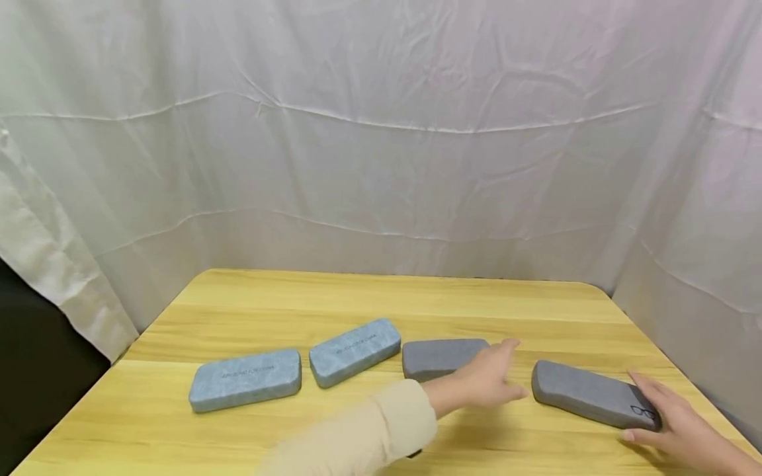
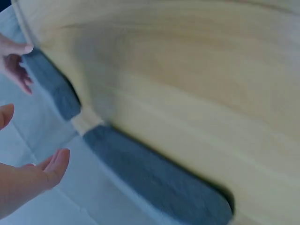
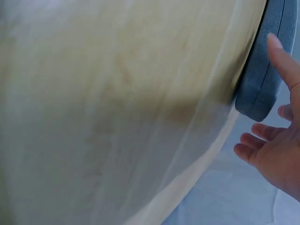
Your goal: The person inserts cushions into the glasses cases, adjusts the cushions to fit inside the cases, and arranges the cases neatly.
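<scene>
Four hard glasses cases lie in a spread row on the wooden table. Two are mottled light blue, one far left (image 1: 247, 390) and one beside it (image 1: 351, 360); both carry small dark lettering. Right of them a plain grey glasses case (image 1: 437, 354) is partly covered by my left hand (image 1: 485, 375), whose fingers extend rightward with the thumb apart, holding nothing. Another grey glasses case (image 1: 586, 391), marked with a spectacles drawing, lies farthest right. My right hand (image 1: 678, 420) spans its right end, thumb and fingers spread at opposite sides; several fingers (image 3: 255, 140) stand off the case.
The light wooden table (image 1: 369, 291) has rounded back corners. White cloth curtains (image 1: 417, 165) hang behind it and along both sides. A dark area (image 1: 36, 350) shows at the left beneath the curtain. A cream sleeve (image 1: 381, 423) crosses the front of the table.
</scene>
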Demonstrator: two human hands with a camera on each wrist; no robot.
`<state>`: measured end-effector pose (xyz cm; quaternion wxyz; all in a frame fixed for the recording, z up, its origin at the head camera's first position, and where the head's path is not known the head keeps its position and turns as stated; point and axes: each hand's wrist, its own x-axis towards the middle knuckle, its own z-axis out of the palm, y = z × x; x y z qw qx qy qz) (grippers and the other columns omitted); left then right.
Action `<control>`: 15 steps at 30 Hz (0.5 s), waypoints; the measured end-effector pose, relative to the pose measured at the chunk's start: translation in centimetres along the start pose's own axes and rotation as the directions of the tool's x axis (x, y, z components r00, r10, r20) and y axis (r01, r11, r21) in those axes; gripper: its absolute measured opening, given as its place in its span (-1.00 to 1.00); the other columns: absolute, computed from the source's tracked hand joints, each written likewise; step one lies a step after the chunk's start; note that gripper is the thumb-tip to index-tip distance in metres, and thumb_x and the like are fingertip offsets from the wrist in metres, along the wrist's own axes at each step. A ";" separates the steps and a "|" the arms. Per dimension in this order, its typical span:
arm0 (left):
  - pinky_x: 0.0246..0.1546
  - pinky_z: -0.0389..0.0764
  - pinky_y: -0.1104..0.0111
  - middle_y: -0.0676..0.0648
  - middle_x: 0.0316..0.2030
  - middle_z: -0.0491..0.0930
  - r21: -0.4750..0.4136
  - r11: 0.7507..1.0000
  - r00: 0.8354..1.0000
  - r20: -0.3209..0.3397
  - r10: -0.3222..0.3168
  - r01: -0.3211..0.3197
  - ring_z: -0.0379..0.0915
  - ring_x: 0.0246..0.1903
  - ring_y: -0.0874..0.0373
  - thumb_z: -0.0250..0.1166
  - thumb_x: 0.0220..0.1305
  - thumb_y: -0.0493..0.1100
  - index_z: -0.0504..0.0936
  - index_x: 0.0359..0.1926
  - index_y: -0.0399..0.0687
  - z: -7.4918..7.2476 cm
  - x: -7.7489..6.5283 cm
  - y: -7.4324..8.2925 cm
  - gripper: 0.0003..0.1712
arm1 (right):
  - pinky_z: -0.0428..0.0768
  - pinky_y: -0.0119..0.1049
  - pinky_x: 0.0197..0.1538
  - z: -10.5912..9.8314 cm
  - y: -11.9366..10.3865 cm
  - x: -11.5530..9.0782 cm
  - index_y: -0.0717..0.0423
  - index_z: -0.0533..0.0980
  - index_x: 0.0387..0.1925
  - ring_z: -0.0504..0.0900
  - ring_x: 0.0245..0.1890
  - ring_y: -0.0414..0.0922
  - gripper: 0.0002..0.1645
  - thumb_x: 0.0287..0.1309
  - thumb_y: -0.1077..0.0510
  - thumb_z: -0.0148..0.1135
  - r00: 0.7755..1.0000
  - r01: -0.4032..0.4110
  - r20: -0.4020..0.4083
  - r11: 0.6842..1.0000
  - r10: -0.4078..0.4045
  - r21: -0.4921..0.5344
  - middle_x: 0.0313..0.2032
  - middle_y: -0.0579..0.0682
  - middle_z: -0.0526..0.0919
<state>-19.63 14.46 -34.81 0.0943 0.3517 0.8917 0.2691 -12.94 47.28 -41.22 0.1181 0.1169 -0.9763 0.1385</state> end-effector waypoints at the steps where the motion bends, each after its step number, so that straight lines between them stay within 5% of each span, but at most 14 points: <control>1: 0.18 0.38 0.43 0.07 0.31 0.25 0.009 1.000 1.000 -0.009 0.009 -0.008 0.24 0.26 0.22 0.24 0.20 0.07 0.06 0.39 0.01 -0.6 -0.4 -0.3 -0.17 | 0.37 -0.39 -0.14 -0.1 -0.4 0.0 0.20 -0.08 0.42 0.43 -0.09 0.25 0.32 -0.30 0.08 0.51 1.000 -0.002 -0.014 1.000 0.002 -0.016 0.01 0.51 0.36; 7: 0.25 0.32 0.35 0.03 0.35 0.20 -0.056 0.998 0.998 -0.061 0.012 -0.016 0.15 0.33 0.15 0.21 0.24 0.05 0.07 0.40 0.01 -2.9 -2.7 -2.2 -0.20 | 0.08 0.36 0.02 -0.7 -2.9 1.0 0.12 -0.06 0.43 0.20 0.01 0.47 0.24 -0.21 0.06 0.48 0.995 0.034 -0.090 0.999 -0.032 0.021 0.11 0.53 0.24; 11: 0.27 0.31 0.28 0.01 0.35 0.20 -0.093 0.996 0.996 -0.089 0.007 -0.015 0.14 0.33 0.11 0.22 0.24 0.02 0.09 0.39 0.03 -3.4 -3.8 -3.4 -0.22 | -0.28 0.31 0.31 -1.2 -4.9 1.9 0.08 0.03 0.41 0.14 0.09 0.47 0.19 -0.23 0.06 0.48 0.982 0.109 -0.155 0.994 -0.105 0.016 0.13 0.48 0.24; 15: 0.28 0.28 0.23 -0.04 0.34 0.22 -0.107 0.994 0.993 -0.117 0.020 -0.033 0.15 0.33 0.07 0.22 0.24 -0.02 0.11 0.38 -0.03 -3.6 -4.8 -4.6 -0.24 | -0.28 0.23 0.37 -1.5 -7.2 2.7 0.08 0.10 0.38 0.14 0.14 0.41 0.17 -0.28 0.01 0.50 0.962 0.170 -0.209 0.985 -0.174 -0.039 0.13 0.44 0.27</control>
